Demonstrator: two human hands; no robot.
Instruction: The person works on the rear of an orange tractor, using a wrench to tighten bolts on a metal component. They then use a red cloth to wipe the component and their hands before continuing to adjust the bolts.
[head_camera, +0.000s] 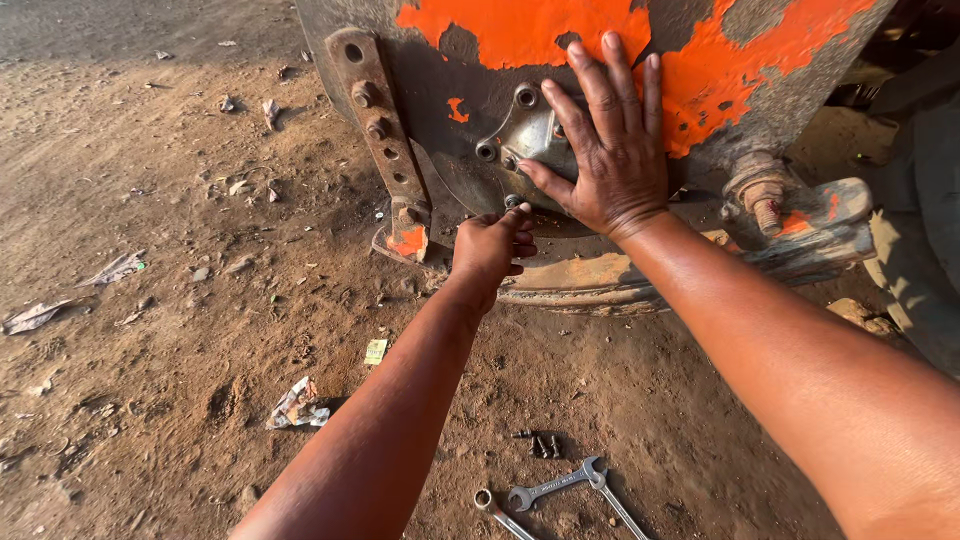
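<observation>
A large rusty machine body (470, 130) with flaking orange paint fills the top of the head view. A grey metal cover plate (525, 135) with bolt holes is mounted on it. My right hand (610, 145) lies flat with spread fingers against this plate, pressing it to the body. Just below, my left hand (490, 248) pinches a small bolt (512, 201) at the plate's lower edge. A rusted bracket (380, 130) with two bolts runs down the body to the left of my hands.
Two spanners (555, 488) and several loose bolts (540, 443) lie on the dirt near the bottom edge. Paper scraps (297, 405) litter the brown ground on the left. A threaded stud (765, 200) and a worn metal part (820, 235) stick out at right.
</observation>
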